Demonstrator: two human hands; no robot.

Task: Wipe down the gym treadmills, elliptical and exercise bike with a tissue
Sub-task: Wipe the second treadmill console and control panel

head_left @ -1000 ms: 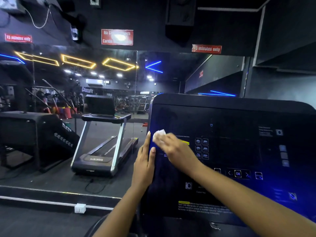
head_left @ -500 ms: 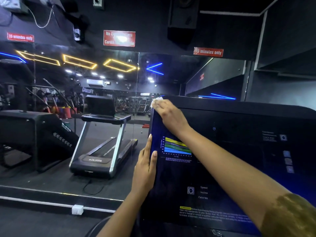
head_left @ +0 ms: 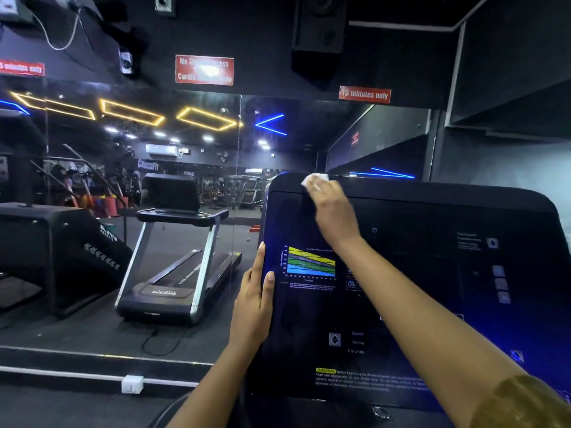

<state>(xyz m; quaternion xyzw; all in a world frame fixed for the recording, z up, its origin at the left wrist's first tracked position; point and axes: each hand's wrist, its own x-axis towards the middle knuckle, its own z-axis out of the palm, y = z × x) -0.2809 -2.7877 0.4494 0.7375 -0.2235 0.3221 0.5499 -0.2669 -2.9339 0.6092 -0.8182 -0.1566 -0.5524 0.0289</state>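
Head view: right hand (head_left: 332, 208) fingers (head_left: 318, 188), together and bent over the white tissue (head_left: 313, 178), press it to the top edge of the treadmill console (head_left: 432, 273); just below them glows a coloured chart (head_left: 310, 262) (striped bands); lower still, the left hand (head_left: 251, 304) lies flat, fingers straight, on the console's left edge; leftward stands another treadmill (head_left: 173, 273).

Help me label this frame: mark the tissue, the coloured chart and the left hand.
tissue (head_left: 314, 177), head view, on the white crumpled part that shows.
coloured chart (head_left: 311, 263), head view, on its green band.
left hand (head_left: 251, 302), head view, on the back of the hand.
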